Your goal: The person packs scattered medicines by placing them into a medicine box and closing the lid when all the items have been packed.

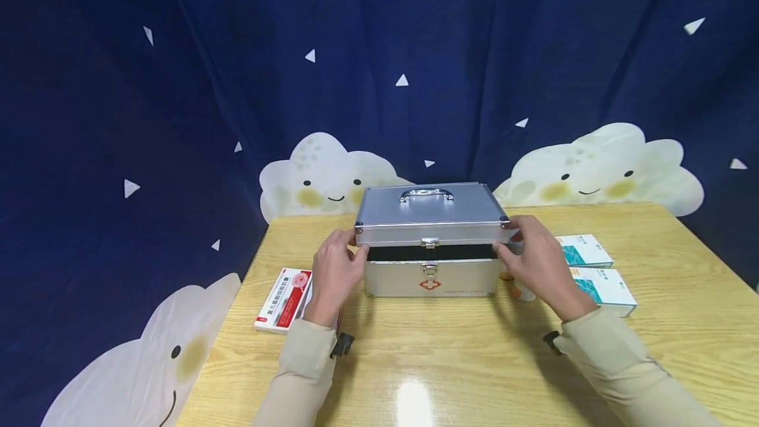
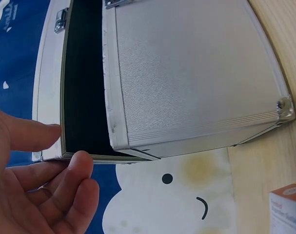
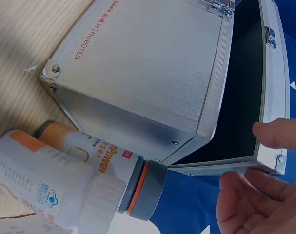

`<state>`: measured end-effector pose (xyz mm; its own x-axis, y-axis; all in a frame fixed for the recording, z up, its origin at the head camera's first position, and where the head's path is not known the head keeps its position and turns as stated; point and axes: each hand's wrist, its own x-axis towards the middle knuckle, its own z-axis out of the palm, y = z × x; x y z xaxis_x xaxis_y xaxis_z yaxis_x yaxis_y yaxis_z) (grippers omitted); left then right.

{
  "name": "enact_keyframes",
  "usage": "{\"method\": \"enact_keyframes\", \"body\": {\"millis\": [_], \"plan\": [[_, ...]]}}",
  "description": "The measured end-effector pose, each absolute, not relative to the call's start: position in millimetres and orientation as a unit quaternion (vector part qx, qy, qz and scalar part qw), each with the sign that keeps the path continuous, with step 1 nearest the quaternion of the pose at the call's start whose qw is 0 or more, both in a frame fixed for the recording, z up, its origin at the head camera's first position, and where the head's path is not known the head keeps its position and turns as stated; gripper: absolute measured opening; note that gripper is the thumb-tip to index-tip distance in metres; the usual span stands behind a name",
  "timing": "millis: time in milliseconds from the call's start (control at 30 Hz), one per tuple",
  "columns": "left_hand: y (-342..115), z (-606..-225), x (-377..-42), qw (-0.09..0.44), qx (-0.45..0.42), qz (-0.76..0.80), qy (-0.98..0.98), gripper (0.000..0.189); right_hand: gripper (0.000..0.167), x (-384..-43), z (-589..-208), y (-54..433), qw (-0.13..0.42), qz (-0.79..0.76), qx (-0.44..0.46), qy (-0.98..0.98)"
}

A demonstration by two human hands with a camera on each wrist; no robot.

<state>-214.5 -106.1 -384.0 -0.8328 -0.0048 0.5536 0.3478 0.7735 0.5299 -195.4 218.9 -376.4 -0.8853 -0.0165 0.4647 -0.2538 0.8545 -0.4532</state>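
A silver aluminium case point(image 1: 462, 279) with a red cross emblem stands mid-table, its lid point(image 1: 433, 213) raised a little so a dark gap shows along the front. My left hand point(image 1: 360, 252) pinches the lid's left front corner; in the left wrist view the thumb and fingers of the left hand point(image 2: 69, 146) sit on either side of the lid's rim point(image 2: 50, 97). My right hand point(image 1: 504, 252) holds the right front corner the same way, and in the right wrist view the right hand point(image 3: 243, 156) has its thumb over the lid's rim point(image 3: 272, 87).
A red-and-white medicine box point(image 1: 284, 298) lies left of the case. Two teal-and-white boxes point(image 1: 584, 250) point(image 1: 605, 287) lie to the right. White bottles point(image 3: 89, 180) with orange bands and grey caps lie against the case's right side. The wooden table point(image 1: 415, 361) is backed by a blue curtain.
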Motion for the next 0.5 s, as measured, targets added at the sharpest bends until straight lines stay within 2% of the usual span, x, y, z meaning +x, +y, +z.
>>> {"method": "enact_keyframes", "body": {"millis": [500], "plan": [[-109.0,-380.4,-217.8,0.281,-0.110,-0.318,-0.899,0.022,0.039,-197.5,-372.6,217.1,0.221,0.285,0.056,-0.931]]}}
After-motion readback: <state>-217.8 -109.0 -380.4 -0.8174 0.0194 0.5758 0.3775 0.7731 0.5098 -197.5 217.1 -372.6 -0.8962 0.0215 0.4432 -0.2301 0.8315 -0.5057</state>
